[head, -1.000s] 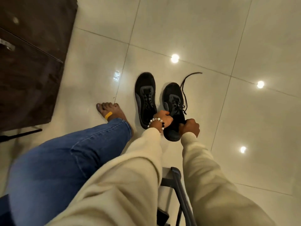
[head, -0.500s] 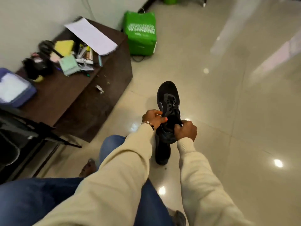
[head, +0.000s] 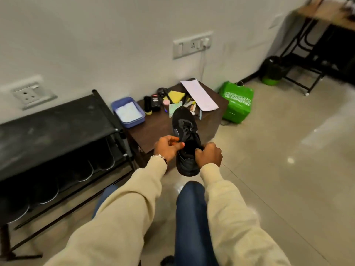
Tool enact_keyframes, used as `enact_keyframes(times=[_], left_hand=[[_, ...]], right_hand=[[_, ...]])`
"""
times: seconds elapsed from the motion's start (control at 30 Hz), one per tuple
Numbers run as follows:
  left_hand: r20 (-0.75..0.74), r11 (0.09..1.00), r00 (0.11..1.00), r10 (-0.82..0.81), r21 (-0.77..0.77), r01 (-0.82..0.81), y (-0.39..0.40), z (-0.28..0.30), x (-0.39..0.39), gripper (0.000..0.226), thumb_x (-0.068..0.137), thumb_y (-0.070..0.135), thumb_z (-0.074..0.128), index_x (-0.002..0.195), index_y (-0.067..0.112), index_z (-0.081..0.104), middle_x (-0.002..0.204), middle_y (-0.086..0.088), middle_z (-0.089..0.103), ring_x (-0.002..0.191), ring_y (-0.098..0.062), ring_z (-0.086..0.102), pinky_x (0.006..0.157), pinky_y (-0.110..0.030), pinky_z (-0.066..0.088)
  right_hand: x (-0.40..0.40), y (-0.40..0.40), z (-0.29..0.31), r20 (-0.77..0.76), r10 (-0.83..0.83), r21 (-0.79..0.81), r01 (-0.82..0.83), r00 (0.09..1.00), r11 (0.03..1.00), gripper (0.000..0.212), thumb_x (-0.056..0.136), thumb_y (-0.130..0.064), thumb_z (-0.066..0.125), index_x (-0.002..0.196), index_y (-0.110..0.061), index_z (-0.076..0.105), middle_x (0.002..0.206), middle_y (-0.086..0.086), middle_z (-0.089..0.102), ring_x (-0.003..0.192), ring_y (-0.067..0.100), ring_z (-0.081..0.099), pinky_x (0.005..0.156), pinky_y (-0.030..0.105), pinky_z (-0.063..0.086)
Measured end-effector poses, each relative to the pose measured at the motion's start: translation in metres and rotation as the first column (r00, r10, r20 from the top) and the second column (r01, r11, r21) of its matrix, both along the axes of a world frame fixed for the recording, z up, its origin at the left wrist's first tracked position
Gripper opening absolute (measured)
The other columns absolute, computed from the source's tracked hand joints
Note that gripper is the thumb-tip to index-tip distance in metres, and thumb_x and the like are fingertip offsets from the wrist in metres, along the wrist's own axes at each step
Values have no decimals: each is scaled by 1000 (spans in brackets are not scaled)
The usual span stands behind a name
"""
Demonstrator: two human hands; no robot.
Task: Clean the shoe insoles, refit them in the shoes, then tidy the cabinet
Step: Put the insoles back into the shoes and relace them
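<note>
Head view: black shoe (head: 185, 135) held in the air above knees, left hand (head: 167, 149) and right hand (head: 209, 154) both gripping its collar. Insole not visibly out; looks like early stage. Cleaning, refit, cabinet (head: 172, 127) tidy-up all pending.

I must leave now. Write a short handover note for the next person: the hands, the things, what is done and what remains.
Left hand: grips the collar of the black shoe on its left side.
Right hand: grips the collar on the right side.
The shoe is held in the air, toe pointing away, in front of the brown cabinet.
On the cabinet: blue tray, yellow sponge, brush, white paper.
Done: nothing visible yet; no insole is out.
Left: pull out insoles, clean, refit, tidy the cabinet. The second shoe is not in view.
</note>
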State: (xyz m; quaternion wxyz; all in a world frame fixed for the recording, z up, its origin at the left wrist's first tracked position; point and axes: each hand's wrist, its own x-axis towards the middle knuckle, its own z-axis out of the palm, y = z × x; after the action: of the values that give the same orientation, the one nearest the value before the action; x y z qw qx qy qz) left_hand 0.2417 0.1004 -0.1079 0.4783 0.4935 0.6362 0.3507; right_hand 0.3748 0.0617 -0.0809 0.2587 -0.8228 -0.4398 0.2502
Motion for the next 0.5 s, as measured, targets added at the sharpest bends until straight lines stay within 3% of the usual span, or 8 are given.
enact_keyframes(times=[0.2, 0.5], left_hand=[[-141, 995, 985, 96, 53, -89, 12, -9, -67, 33, 83, 23, 73, 113, 9, 68, 103, -6, 69, 91, -12, 60, 82, -19, 42], [-188, 989, 971, 148, 20, -147, 45, -50, -97, 36, 88, 19, 66, 123, 8, 61, 115, -8, 66, 105, -21, 60, 85, -22, 42]], right_hand=[[-71, 35, -5, 2, 126, -65, -125, 992, 990, 24, 84, -19, 57, 101, -2, 59, 109, 21, 60, 100, 40, 58, 82, 39, 48], [-110, 80, -41, 69, 264, -149, -251, 962, 956, 22, 87, -20, 55, 103, -5, 60, 105, 17, 63, 95, 37, 60, 79, 39, 53]])
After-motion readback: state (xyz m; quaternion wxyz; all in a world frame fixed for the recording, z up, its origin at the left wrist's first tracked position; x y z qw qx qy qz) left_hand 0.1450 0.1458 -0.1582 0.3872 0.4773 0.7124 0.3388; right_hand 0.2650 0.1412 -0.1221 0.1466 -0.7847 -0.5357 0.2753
